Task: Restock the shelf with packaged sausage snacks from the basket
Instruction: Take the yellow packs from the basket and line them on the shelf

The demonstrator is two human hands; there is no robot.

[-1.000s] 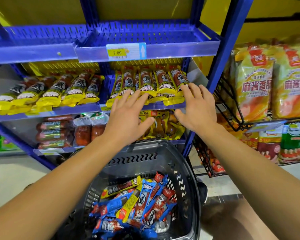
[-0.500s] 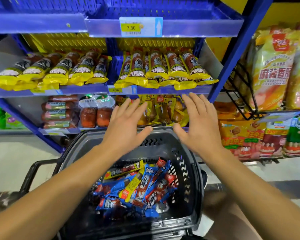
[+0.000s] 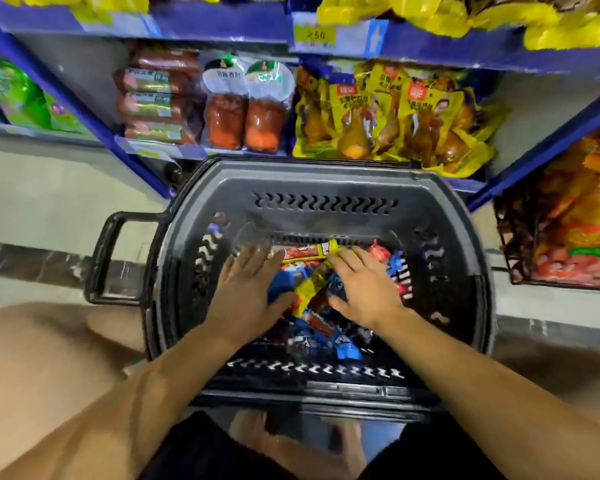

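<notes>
Both hands down in the basket (image 3: 471,258), L hand (image 3: 245,294) & R hand (image 3: 366,289) spread flat over the sausage snacks (image 3: 312,289); shelf (image 3: 222,27) just behind.

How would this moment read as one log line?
left hand: open, on packets | right hand: open, on packets | dark plastic basket: holds sausage snack packets

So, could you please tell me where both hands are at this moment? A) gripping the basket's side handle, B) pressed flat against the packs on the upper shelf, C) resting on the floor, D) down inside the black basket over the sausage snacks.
D: the left hand and right hand are spread over the sausage snacks inside the black basket, gripping nothing yet.
</notes>
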